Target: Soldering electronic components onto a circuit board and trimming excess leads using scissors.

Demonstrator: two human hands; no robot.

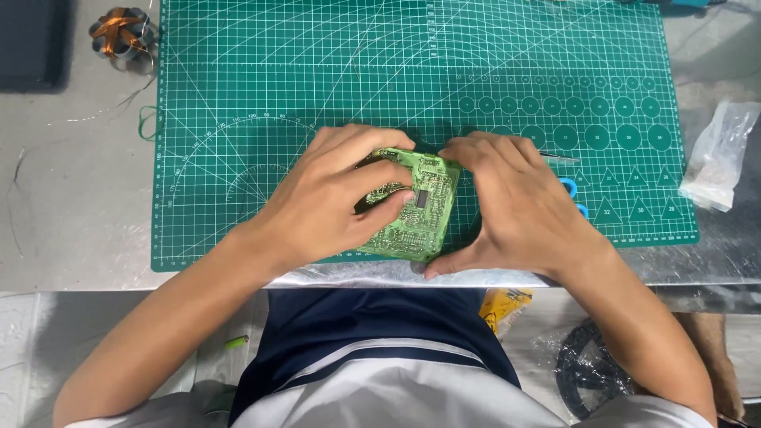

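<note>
Green circuit board point(416, 208) held tilted just above the near edge of the green cutting mat point(317, 79), close to the desk's point(71, 206) near edge, roughly midway along it; component side facing up, a small dark chip showing near its middle. Left hand point(333, 198) wrapped over the board's left half, fingers curled across the top and thumb pressed along the face, gripping it. Right hand point(515, 198) cupped against the board's right edge, fingers bent over the far corner and thumb tucked under the near corner, closed on the board too; both hands nearly touching at the fingertips over the far edge.

Thin metal tool point(561, 159) lying on the mat just beyond the right hand, mostly hidden by the knuckles; kind hard to tell. Blue bit of something point(572, 190) peeking out at the right side of the right hand, mostly covered. Clear plastic bag point(717, 158) on the bare desk past the mat's right edge. Copper wire coil point(120, 33) near the far left corner of the desk, off the mat, with a few loose strands trailing from it; dark flat object point(32, 43) at the far left corner, cut by the frame. Green rubber band point(147, 123) touching the mat's left edge.
</note>
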